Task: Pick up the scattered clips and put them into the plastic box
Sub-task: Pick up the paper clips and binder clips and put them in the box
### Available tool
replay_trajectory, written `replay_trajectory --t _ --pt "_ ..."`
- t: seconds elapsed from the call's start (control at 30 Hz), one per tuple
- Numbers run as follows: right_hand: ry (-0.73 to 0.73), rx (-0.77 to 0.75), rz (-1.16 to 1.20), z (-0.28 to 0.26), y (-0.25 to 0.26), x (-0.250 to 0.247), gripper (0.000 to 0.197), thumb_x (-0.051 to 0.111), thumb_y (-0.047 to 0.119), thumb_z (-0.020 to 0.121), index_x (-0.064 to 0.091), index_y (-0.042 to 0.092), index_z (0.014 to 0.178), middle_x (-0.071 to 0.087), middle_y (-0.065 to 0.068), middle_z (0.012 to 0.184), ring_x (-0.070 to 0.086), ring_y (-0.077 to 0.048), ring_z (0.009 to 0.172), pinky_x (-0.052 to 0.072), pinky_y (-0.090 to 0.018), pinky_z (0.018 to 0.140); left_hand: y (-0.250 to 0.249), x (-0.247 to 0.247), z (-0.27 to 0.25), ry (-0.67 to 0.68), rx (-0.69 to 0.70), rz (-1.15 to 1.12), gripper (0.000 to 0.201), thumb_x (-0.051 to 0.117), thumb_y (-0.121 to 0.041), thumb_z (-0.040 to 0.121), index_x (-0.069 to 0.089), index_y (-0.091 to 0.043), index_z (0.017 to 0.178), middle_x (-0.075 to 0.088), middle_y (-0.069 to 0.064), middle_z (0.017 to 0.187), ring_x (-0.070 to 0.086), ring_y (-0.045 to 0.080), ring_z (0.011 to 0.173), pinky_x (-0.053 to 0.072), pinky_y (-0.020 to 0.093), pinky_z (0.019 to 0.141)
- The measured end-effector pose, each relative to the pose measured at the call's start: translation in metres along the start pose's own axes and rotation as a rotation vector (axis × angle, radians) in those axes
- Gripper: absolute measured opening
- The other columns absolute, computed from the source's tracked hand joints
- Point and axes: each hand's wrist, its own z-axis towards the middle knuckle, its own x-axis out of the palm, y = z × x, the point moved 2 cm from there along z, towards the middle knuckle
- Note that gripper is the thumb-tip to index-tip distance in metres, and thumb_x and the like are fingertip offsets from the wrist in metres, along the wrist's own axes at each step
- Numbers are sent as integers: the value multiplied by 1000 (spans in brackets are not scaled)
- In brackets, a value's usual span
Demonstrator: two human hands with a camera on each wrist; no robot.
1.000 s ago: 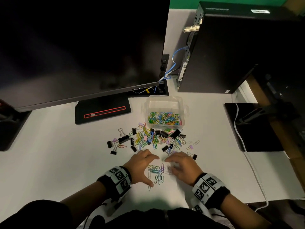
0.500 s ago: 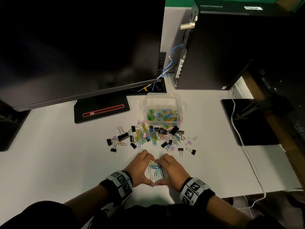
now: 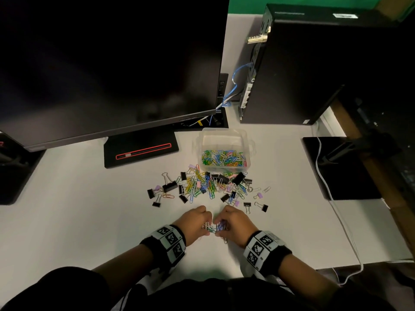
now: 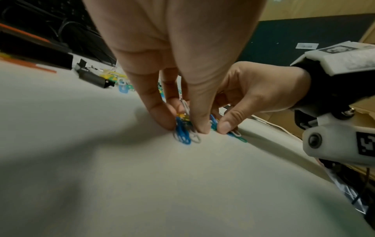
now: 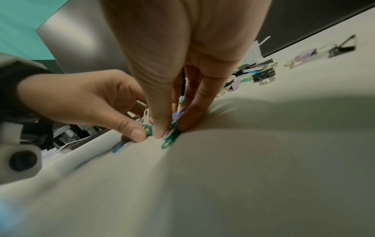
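Note:
Both hands meet near the front edge of the white desk. My left hand (image 3: 197, 223) pinches a small bunch of coloured paper clips (image 4: 182, 129) between thumb and fingers against the desk. My right hand (image 3: 233, 223) pinches another bunch of paper clips (image 5: 172, 133) right beside it, thumbs almost touching. The clear plastic box (image 3: 224, 140) stands further back, partly filled with coloured paper clips. Between box and hands lies a scattered pile of paper clips and black binder clips (image 3: 208, 185).
A large dark monitor (image 3: 107, 63) with its stand base (image 3: 139, 149) fills the back left. A black computer case (image 3: 314, 63) stands at the back right, a black pad (image 3: 339, 169) with a white cable (image 3: 336, 212) on the right.
My hands swept the loose paper clips together from both sides, then closed in and curled their fingers round the gathered bunch. The spread clips between them are now bunched in the fingertips.

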Motion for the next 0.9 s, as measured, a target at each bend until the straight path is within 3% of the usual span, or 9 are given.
replay_trajectory --t 0.27,0.37,0.43,0.5,0.6,0.67,0.77,0.83,0.9 --pt "-36 10 24 0 -2 -13 18 73 9 70 68 13 87 55 5 85 49 -8 73 33 -3 59 -9 -4 4 153 -45 95 32 54 -19 91 50 -4 119 48 13 124 55 31 109 41 34 91" --pt "-8 41 107 2 -4 -13 23 70 3 66 63 13 87 53 8 75 48 -3 62 35 -5 55 -9 -6 4 169 -46 114 32 52 -19 93 48 -4 121 46 13 125 55 31 109 41 35 91" --pt "34 37 90 6 -4 -17 24 69 3 66 63 12 88 56 5 76 51 -8 65 39 -9 58 -11 -5 2 150 -16 139 30 48 -18 94 46 -3 121 44 13 126 58 23 96 42 35 88" --pt "80 39 39 11 -7 -26 23 69 3 66 66 9 88 57 5 77 52 -10 69 42 -13 62 -13 -5 1 148 32 220 29 42 -15 97 45 -1 122 42 12 127 40 0 67 42 34 86" --pt "105 72 12 16 -16 -48 18 70 1 67 70 8 83 63 5 77 54 -4 69 40 -1 61 -13 -6 5 159 24 272 27 41 -10 97 44 0 122 41 14 127 18 2 54 44 34 82" --pt "62 91 52 19 -23 -64 12 72 2 67 70 11 74 67 0 79 58 -4 69 48 -10 67 -13 -8 11 167 14 305 27 42 -9 96 42 1 121 41 15 126 23 5 53 42 34 75" --pt "-31 122 124 25 -29 -88 23 76 4 65 64 23 59 68 1 72 63 -5 64 54 -21 67 -14 -12 21 190 16 375 27 41 -7 96 39 2 121 40 17 127 56 25 71 43 36 72" --pt "-114 137 160 30 -29 -105 21 76 3 66 65 20 60 70 -3 74 65 -11 68 54 -19 68 -14 -16 29 210 28 403 27 41 -4 95 39 3 122 38 20 129 61 36 91 46 40 75" --pt "-192 151 199 39 -29 -122 17 74 2 68 66 17 63 68 -2 72 63 -11 66 52 -17 67 -14 -20 35 231 40 378 27 40 -4 96 40 4 122 37 20 130 60 37 95 46 42 78"
